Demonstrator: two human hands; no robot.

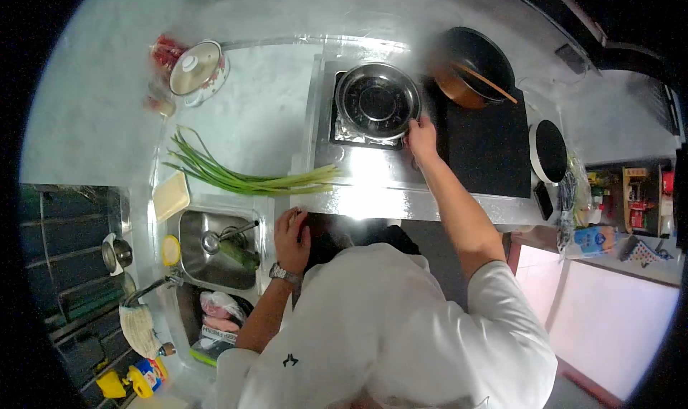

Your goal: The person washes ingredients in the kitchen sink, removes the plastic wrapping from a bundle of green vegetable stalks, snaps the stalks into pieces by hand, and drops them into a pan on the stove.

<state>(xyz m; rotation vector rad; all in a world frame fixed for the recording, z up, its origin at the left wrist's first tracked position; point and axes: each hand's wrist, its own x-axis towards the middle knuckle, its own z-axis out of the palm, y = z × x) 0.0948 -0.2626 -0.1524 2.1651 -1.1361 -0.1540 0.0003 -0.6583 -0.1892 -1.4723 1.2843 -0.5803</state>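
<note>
A round stainless steel basin (393,126) stands over the left burner, which has shiny foil below it. My right hand (421,135) grips the near right part of its rim between thumb and fingers. At the counter's front edge, left of my body, my left hand (292,238) has its fingers loosely apart and holds nothing that I can see. A bunch of green onions (251,183) lies across the counter just beyond that hand, with its pale ends toward the stove. Behind the basin to the right, a dark wok (494,59) has a wooden stick (476,76) lying across it, and steam or blur hides part of it.
A lidded pot (202,69) sits at the back left beside a red bag (166,51). On the left are a sink (195,255) with a metal utensil and greens, a pale tray (171,196), and wrapped meat (221,311). A round black-topped item (550,151) and a phone (543,200) lie at the right.
</note>
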